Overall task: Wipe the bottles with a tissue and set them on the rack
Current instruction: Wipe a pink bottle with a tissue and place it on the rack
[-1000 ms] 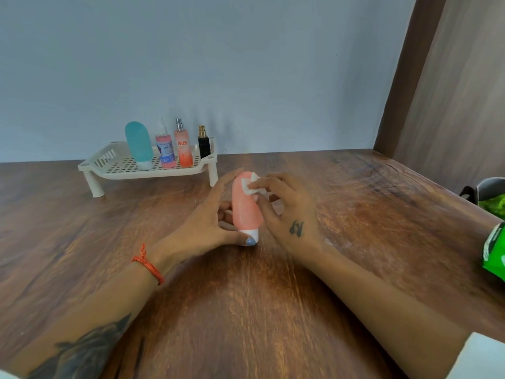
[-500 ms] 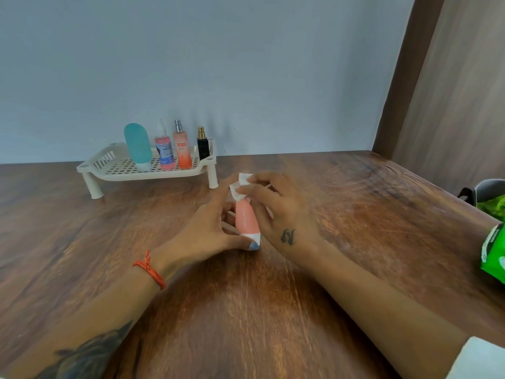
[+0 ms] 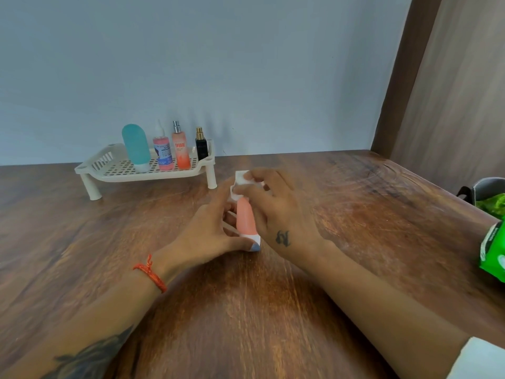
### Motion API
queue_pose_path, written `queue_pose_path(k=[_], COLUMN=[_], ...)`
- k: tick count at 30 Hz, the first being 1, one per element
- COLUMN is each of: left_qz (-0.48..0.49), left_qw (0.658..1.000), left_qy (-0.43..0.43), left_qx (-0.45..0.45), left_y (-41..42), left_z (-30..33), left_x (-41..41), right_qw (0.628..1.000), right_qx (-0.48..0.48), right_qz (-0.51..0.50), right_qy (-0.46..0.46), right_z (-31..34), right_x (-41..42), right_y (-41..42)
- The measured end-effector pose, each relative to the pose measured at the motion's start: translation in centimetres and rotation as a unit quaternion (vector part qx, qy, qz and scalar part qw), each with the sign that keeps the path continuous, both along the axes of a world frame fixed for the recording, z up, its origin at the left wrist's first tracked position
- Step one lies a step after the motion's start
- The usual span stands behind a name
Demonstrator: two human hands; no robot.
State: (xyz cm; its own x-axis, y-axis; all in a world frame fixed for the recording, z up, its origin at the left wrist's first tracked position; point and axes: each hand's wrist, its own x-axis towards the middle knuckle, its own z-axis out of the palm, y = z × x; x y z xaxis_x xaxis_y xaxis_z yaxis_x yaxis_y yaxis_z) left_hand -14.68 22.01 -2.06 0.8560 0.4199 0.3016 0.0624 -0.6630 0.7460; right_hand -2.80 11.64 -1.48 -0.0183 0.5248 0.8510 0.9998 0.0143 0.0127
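Observation:
An orange-pink bottle [image 3: 245, 218] with a white cap stands cap-down on the wooden table [image 3: 273, 310]. My left hand [image 3: 210, 228] holds it from the left, thumb at the cap. My right hand [image 3: 273, 212] pinches a white tissue [image 3: 240, 181] against the bottle's top end. A cream perforated rack [image 3: 114, 168] stands at the back left. On it are a teal bottle [image 3: 135, 146], a pink bottle [image 3: 162, 153], an orange spray bottle [image 3: 180, 149] and a small black perfume bottle [image 3: 201, 146].
A green packet [image 3: 493, 255] lies at the table's right edge. Beyond it sits a grey container [image 3: 483, 187] with something green inside. A blue wall runs behind the rack, and a brown panel stands at the right.
My right hand has shifted the tissue left across the bottle's top end. The bottle has turned and now shows less of its face. My left hand keeps its hold.

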Motion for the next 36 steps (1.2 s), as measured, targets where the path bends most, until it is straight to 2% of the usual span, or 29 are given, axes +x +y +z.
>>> queue_pose_path(k=[6,11,13,16,18,22,26,29,32,36], left_qz=[0.0,0.001,0.001,0.002,0.003,0.0,-0.001,-0.003,-0.004,-0.003], left_qw=[1.0,1.0,1.0,1.0,1.0,1.0,0.999,0.999,0.999,0.999], left_qy=[0.013,0.026,0.022,0.014,0.011,0.02,0.026,0.027,0.026,0.029], left_qx=[-0.002,-0.004,-0.008,-0.015,-0.018,-0.023,-0.026,-0.02,-0.017,-0.015], left_y=[-0.2,0.0,-0.1,-0.2,-0.1,-0.1,-0.2,-0.2,-0.2,-0.2], left_z=[0.3,0.3,0.3,0.3,0.2,0.3,0.4,0.5,0.5,0.5], left_x=[0.1,-0.1,-0.1,0.0,0.0,0.0,0.0,-0.1,-0.1,-0.1], right_qw=[0.993,0.974,0.981,0.998,1.0,0.998,0.989,0.975,0.982,0.995], right_qx=[0.027,0.088,0.097,0.045,0.021,0.039,0.058,0.094,0.099,0.039], right_qz=[0.001,0.003,0.006,0.009,0.005,-0.024,-0.001,-0.021,-0.028,-0.033], right_qy=[0.117,0.207,0.169,0.048,0.011,0.033,0.134,0.199,0.16,0.08], right_z=[-0.1,-0.1,0.1,-0.2,-0.3,-0.3,-0.2,0.1,0.5,0.6], right_x=[0.5,1.0,0.8,0.5,0.5,1.1,1.4,1.3,0.6,-0.2], right_y=[0.1,0.1,-0.1,-0.1,0.1,0.1,0.1,0.0,-0.3,-0.3])
